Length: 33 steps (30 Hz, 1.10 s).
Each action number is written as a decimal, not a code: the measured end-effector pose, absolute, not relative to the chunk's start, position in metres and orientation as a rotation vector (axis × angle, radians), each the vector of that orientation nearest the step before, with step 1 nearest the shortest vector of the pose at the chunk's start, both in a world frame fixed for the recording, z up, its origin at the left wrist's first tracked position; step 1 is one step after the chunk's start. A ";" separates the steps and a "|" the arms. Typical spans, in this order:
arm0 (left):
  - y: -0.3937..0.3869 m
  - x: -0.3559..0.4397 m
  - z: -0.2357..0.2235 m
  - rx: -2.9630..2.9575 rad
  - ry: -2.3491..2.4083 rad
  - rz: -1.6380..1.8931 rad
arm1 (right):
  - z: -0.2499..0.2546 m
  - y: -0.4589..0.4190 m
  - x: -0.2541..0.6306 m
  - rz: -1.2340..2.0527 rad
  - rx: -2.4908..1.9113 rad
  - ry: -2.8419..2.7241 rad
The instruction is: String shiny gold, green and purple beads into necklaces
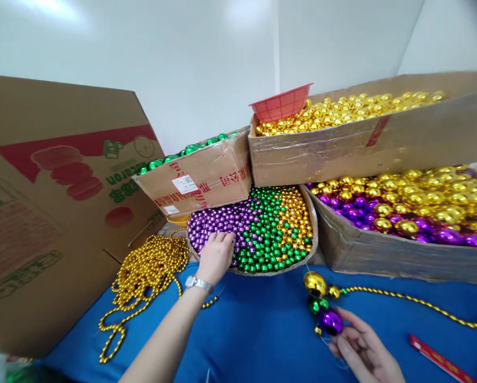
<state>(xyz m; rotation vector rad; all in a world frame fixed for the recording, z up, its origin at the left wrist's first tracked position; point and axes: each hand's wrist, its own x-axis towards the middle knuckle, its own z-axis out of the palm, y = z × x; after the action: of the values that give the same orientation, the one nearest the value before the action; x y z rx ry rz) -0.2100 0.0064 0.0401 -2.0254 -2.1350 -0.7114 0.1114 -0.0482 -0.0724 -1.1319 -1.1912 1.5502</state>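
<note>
Bead tray [315, 226]: small purple, green and gold beads, partly mixed
Upper cartons: green balls in the left carton [206, 178]; gold balls, with a red basket [282, 103] resting at one end, in the right carton [329, 151]
Lower carton [382, 260]: gold and purple balls
Count: four cartons, one tray, one basket
Left hand [216, 258]: fingertips among purple beads, obscured; grip cannot be told
Right hand [361, 346]: thumb and fingers pinch the purple ball [329, 322] of a strung cluster, above blue cloth [258, 324]
Cluster: one purple, three gold, at least two green balls
Cut off: macaron carton [63, 213], left edge, contents hidden
</note>
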 end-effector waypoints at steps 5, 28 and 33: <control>0.023 -0.228 0.036 -2.051 -2.140 -0.587 | -0.078 -0.051 0.107 1.519 -1.097 -1.160; -0.008 -0.126 0.033 -2.024 -2.458 -3.337 | -0.074 -0.056 0.115 1.354 -1.079 -1.594; -0.009 -0.123 0.032 -2.051 -2.389 -3.391 | -0.073 -0.056 0.115 1.387 -1.068 -1.588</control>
<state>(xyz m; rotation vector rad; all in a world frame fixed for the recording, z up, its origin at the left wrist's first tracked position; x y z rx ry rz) -0.1229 -0.0094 0.0319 -2.0510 -2.3889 -3.3905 0.1154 -0.0557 -0.0728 -1.0682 -1.5878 1.3873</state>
